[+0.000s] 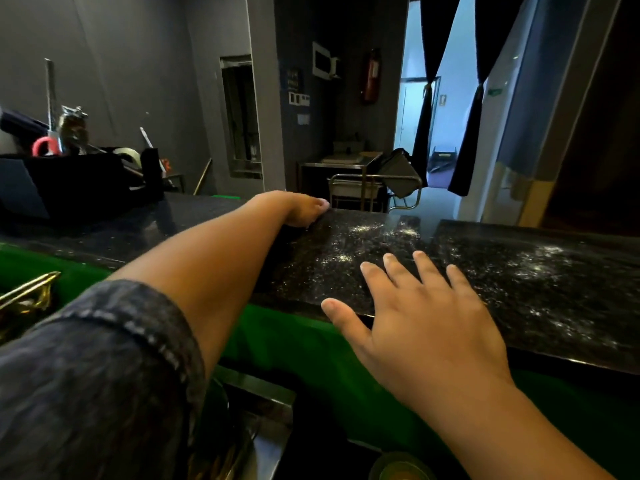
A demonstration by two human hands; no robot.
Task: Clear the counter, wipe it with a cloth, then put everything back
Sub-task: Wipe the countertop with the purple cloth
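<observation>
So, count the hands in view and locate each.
2. The left hand rests at the far edge of the counter; the right hand is spread over its near edge. None seem hidden.

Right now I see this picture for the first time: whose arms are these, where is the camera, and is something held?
No machine here: one camera on a person's head looks forward and down, so you see that person's own arms. The left hand reaches to the far edge of the black speckled counter; whether it grips anything, I cannot tell. The right hand is open, fingers spread, over the near edge, holding nothing. White specks lie on the counter. At far left stands a black organizer with pink-handled scissors and a tape roll.
</observation>
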